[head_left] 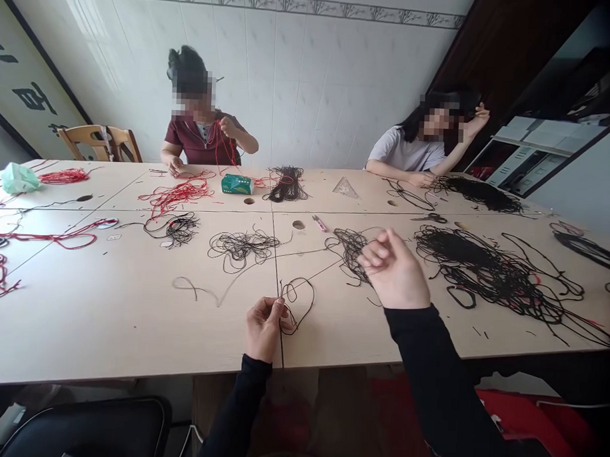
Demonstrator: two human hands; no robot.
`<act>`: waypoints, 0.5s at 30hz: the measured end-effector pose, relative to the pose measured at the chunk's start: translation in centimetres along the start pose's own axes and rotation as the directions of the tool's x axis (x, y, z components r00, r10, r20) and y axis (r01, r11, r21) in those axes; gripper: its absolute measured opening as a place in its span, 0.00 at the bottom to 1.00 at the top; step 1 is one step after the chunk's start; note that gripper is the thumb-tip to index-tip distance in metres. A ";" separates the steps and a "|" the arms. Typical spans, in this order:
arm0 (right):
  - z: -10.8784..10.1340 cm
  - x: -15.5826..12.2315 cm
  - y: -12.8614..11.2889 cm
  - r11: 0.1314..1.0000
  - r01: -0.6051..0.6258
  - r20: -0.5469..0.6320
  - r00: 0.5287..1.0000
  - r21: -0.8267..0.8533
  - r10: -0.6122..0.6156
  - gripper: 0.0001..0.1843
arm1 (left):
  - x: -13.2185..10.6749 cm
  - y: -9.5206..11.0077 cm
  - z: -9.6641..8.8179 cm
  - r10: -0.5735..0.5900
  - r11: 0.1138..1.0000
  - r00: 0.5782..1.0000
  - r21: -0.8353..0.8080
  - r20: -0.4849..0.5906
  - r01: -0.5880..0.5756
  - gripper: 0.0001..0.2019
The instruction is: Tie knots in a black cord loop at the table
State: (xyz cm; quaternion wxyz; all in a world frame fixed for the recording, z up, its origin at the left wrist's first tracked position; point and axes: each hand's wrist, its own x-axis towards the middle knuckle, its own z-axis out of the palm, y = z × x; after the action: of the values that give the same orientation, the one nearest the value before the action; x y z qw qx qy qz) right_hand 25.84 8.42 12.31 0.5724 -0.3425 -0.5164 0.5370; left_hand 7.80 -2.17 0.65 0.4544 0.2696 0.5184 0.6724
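Observation:
Between the thumb and fingers of my left hand (264,324) is pinched a thin black cord (312,297), which forms loose loops just right of the hand, by the table's front edge. My right hand (396,272) is raised above the table with fingers curled and thumb up. What it grips, if anything, I cannot make out. Behind it, partly covered, lies a tangle of black cord (348,242). A thin reddish line runs from near the looped cord toward that tangle. Left of it rests another loose black cord bundle (244,246).
A large heap of black cords (484,268) spreads on the right, with scissors (429,218) behind it. A pink-handled cutter (319,223), a green tissue pack (237,184), a clear triangle ruler (346,187) and red cords (176,194) lie farther back. Two people sit across the table.

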 end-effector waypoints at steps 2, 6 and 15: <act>-1.7 0.7 0.8 0.996 -0.004 -0.090 0.996 -0.092 -0.004 0.19 | -0.1 0.2 0.0 -0.007 0.999 1.000 -0.043 -0.008 0.006 0.16; -2.7 -0.4 4.0 0.737 -0.247 -0.079 0.964 -0.629 0.255 0.15 | 0.0 0.4 0.0 -0.024 0.996 0.999 -0.088 -0.029 0.021 0.15; 0.5 -2.1 3.7 0.869 -0.075 0.272 0.933 -0.489 0.234 0.25 | 0.1 0.3 0.0 -0.044 0.998 0.999 -0.051 -0.028 0.043 0.15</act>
State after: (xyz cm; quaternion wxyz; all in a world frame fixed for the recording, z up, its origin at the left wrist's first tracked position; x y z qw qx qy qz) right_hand 24.60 6.97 8.41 0.3343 -0.4195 -0.6882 0.4885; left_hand 7.67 -2.11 0.97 0.4680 0.2368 0.5136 0.6790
